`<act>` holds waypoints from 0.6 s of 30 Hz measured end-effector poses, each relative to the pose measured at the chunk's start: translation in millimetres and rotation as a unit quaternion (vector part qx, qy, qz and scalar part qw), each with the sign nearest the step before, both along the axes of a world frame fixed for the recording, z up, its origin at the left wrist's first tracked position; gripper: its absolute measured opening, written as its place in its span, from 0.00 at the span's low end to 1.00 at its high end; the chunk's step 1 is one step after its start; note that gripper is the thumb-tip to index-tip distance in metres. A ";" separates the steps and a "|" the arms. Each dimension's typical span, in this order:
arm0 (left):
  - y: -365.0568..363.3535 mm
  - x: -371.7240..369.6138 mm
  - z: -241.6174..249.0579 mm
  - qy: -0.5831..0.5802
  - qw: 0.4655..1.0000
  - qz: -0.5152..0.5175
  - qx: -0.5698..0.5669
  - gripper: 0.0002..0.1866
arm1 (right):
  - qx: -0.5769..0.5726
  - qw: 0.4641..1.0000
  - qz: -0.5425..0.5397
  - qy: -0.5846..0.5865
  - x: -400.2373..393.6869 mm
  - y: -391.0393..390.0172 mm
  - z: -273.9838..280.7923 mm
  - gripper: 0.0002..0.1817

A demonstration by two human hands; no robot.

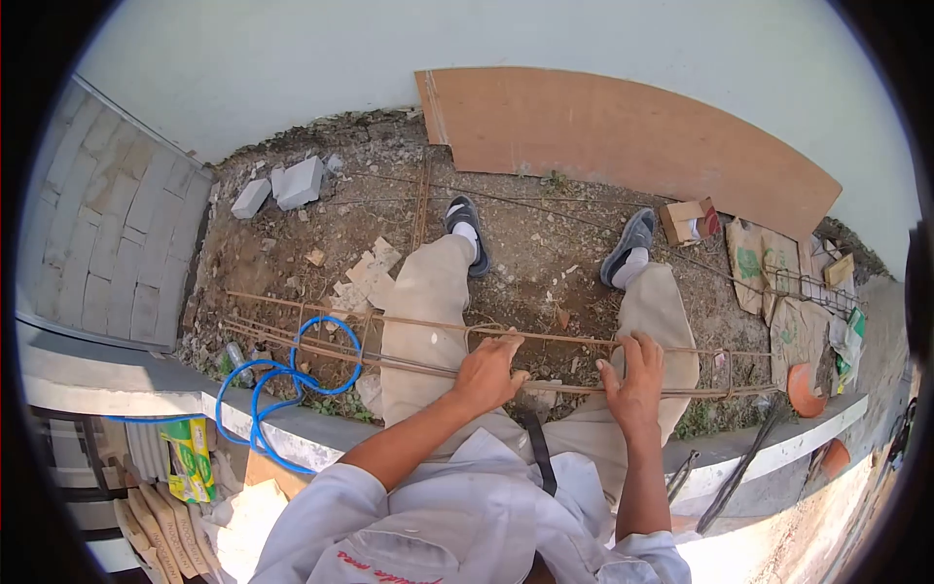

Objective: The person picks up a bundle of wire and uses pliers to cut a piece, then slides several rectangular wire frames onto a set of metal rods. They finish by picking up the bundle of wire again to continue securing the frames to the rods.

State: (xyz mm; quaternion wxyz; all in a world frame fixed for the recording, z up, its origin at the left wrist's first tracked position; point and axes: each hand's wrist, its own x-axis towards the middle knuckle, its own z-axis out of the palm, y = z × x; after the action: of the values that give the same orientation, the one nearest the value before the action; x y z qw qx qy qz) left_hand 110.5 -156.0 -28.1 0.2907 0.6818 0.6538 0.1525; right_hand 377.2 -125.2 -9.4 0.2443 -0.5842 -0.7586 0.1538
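Note:
I sit on a concrete ledge [778,438] with a long rusty rebar cage [292,331] lying across my lap, made of thin rods joined by square stirrups. My left hand [489,368] grips the rods where a stirrup [484,331] crosses them. My right hand [634,380] rests on the rods a little to the right, fingers spread over them. My legs in beige trousers and grey shoes [630,237] stretch out onto the dirt below.
A blue hose [282,389] loops at the cage's left end. Concrete blocks [297,182] lie on the dirt, a plywood sheet [623,131] leans on the wall. Cement bags [769,268], another small rebar cage [812,287] and an orange bowl [803,389] lie right.

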 end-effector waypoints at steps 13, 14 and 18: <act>1.6 -6.5 -0.8 -0.010 0.999 -0.034 -0.022 0.30 | -0.153 0.962 0.168 -0.153 -56.4 1.4 7.1 0.63; 1.4 -6.8 -2.1 -0.004 0.999 -0.035 -0.019 0.30 | -0.156 0.961 0.164 -0.157 -56.2 0.8 4.2 0.63; -0.1 -8.6 -4.5 -0.006 0.999 -0.040 -0.020 0.27 | -0.141 0.966 0.154 -0.152 -55.1 -1.0 -2.8 0.61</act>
State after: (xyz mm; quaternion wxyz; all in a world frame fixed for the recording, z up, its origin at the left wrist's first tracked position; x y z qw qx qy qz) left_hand 101.9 -156.1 -32.6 0.3142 0.7004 0.6271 0.1318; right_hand 322.1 -126.2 -12.2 0.0141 -0.5054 -0.8382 0.2046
